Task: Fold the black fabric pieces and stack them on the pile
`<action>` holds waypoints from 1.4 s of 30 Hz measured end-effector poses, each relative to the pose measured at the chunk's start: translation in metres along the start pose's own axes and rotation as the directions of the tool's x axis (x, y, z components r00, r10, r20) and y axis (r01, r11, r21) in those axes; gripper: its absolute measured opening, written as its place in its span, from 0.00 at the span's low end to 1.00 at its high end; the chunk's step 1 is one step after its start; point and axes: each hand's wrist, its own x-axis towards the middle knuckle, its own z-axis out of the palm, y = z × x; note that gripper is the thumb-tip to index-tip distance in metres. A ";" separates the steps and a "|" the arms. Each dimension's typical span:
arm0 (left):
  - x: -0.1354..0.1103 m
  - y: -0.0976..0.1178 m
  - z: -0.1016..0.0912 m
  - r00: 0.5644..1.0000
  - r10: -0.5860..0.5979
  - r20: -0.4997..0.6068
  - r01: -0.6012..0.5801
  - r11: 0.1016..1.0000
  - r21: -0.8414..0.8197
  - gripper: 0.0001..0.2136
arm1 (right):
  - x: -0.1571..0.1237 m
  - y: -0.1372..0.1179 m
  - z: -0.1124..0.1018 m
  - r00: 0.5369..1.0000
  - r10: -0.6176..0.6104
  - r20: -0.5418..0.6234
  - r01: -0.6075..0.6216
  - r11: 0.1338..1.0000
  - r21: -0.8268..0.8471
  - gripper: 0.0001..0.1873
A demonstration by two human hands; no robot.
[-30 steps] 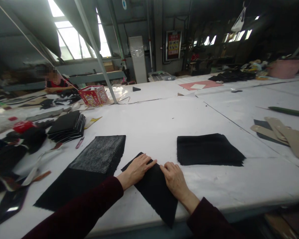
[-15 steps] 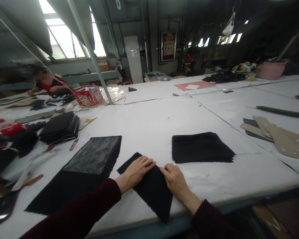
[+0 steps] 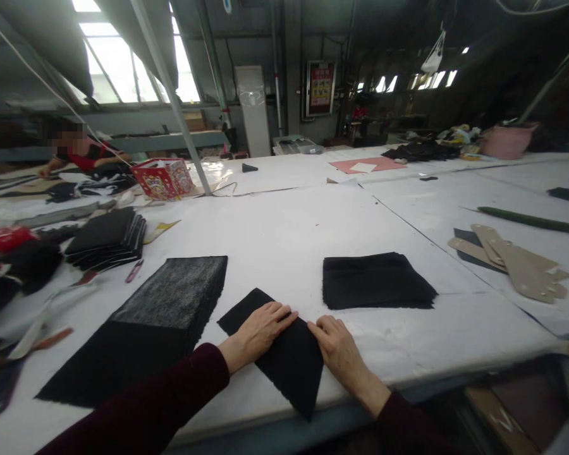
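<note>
Red patterned box (image 3: 156, 181) far left; tan flat pieces (image 3: 516, 268) right, green tapered object (image 3: 533, 219) beyond; pink tub (image 3: 508, 142) far right.

The centre cloth (image 3: 291, 363) is showing plain black; the left stack (image 3: 171, 287) is presenting speckled grey over black; the right stack (image 3: 377, 281) is displaying solid black. The tabletop (image 3: 265, 227) is appearing white, the sleeves (image 3: 184, 392) dark maroon, the flat templates (image 3: 516, 259) beige, the box (image 3: 164, 180) red with a white-and-yellow print.
</note>
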 end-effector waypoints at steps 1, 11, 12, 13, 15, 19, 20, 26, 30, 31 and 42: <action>0.001 0.001 0.000 1.000 -0.007 0.005 0.007 1.000 -0.005 0.26 | -0.002 0.001 -0.001 1.000 -0.002 -0.006 0.002 1.000 0.000 0.14; 0.011 0.015 -0.003 1.000 0.012 0.011 -0.012 0.998 0.066 0.25 | -0.011 0.003 -0.010 1.000 -0.017 0.009 0.017 1.000 0.008 0.16; 0.012 0.016 -0.003 1.000 0.017 0.010 -0.017 0.999 0.051 0.25 | -0.012 0.003 -0.010 1.000 -0.018 0.018 0.018 1.000 0.010 0.16; 0.011 0.017 -0.003 1.000 0.017 0.016 -0.018 0.999 0.037 0.24 | -0.014 0.003 -0.011 0.999 -0.017 0.028 0.017 1.000 0.011 0.16; 0.012 0.020 -0.003 0.999 0.011 0.032 -0.012 1.000 0.024 0.24 | -0.016 0.004 -0.012 0.999 -0.013 0.046 0.013 1.000 0.010 0.16; 0.014 0.026 -0.004 0.999 0.009 0.043 -0.012 0.998 0.068 0.27 | -0.018 0.004 -0.013 0.998 -0.013 0.066 0.014 1.000 -0.014 0.16; 0.015 0.027 -0.004 0.999 0.010 0.043 -0.014 0.996 0.086 0.27 | -0.018 0.004 -0.013 0.997 -0.016 0.070 0.018 1.000 -0.020 0.16; 0.019 0.033 -0.003 1.000 0.010 0.027 -0.013 0.990 0.142 0.28 | -0.019 0.003 -0.017 0.996 -0.034 0.082 0.038 0.998 -0.051 0.15; 0.019 0.038 -0.004 0.999 -0.006 0.034 0.000 0.985 0.171 0.29 | -0.021 0.002 -0.019 0.995 -0.052 0.087 0.059 0.995 -0.077 0.14; 0.019 0.039 -0.004 0.999 -0.009 0.035 0.003 0.984 0.180 0.29 | -0.022 0.002 -0.019 0.994 -0.054 0.093 0.062 0.994 -0.086 0.14; 0.018 0.043 0.007 1.000 -0.029 -0.001 0.029 0.972 0.232 0.30 | -0.034 -0.007 -0.038 0.995 0.101 0.026 -0.101 0.995 -0.012 0.14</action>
